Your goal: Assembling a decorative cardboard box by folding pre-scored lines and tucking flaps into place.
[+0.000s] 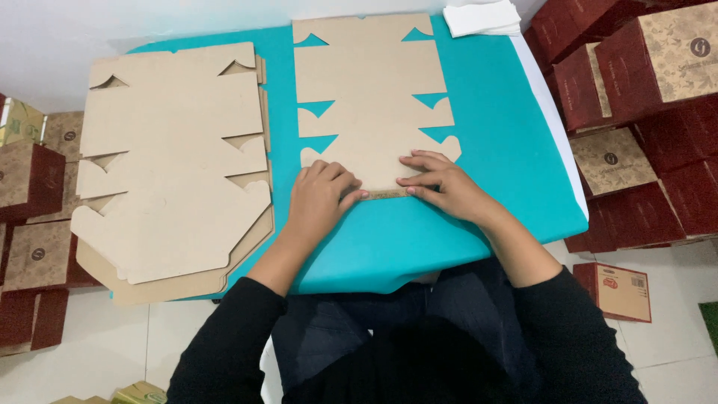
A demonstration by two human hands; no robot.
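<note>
A flat, die-cut brown cardboard box blank point(370, 97) lies on the teal table point(493, 150) in front of me. My left hand point(320, 196) presses down on its near edge, fingers curled over a narrow folded strip point(385, 194). My right hand point(441, 183) lies flat on the same near edge just to the right, fingertips pinching the strip. Neither hand lifts the blank off the table. A stack of several more flat brown blanks point(168, 164) rests at the left of the table, beside my left forearm.
Assembled dark red and tan printed boxes point(643, 67) are piled at the right, and more of them point(34, 194) at the left on the floor. A white folded sheet point(482, 16) lies at the table's far edge. One flat box point(617, 290) sits on the white tiles.
</note>
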